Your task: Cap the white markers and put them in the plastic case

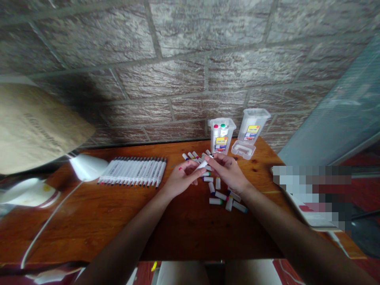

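Between my two hands is a white marker (202, 164), tilted up toward the right. My left hand (181, 179) grips its lower end with thumb and fingers. The fingers of my right hand (230, 169) close on its upper end. Small red marks show on the left fingers. Under and around my hands lie several short white marker caps (215, 201) with coloured ends, scattered on the wood. To the left, a neat row of white markers (133, 171) with dark tips lies side by side.
A clear plastic box (222, 136) holding markers stands by the brick wall (184, 91). Beside it are another clear box (253, 126) and its lid (243, 149). A lamp base (87, 166), white cord (49, 223) and paper cup (29, 194) occupy the table's left side (80, 213).
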{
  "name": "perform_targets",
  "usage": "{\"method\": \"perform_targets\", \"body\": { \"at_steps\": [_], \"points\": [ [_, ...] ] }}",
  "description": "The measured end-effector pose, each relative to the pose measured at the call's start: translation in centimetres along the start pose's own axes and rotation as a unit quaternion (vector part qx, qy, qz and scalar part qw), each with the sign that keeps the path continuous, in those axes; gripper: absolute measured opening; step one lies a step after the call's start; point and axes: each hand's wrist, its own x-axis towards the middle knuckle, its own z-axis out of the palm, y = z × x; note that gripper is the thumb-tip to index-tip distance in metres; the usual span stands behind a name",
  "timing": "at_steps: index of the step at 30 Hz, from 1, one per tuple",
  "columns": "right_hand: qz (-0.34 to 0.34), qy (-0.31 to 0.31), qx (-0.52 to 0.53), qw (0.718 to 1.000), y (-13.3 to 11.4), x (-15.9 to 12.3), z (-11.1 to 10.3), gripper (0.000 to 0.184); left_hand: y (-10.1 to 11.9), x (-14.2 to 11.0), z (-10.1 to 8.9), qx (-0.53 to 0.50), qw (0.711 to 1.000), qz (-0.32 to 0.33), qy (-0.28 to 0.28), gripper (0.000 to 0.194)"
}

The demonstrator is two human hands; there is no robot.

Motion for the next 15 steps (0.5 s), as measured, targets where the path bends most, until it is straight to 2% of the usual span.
{"method": "perform_targets", "body": {
  "at_steps": [10,15],
  "points": [
    [-0.009,-0.016,-0.011,1.0,0.27,-0.08,0.13,0.042,0.24,-0.04,0.07,-0.004,1.0,0.012,0.019,0.036],
    [-0.007,-0.056,-0.047,0.997,0.04,-0.3,0.2,0.041,-0.05,0.09,0.02,-0.007,0.999,0.022,0.029,0.034]
  ]
}}
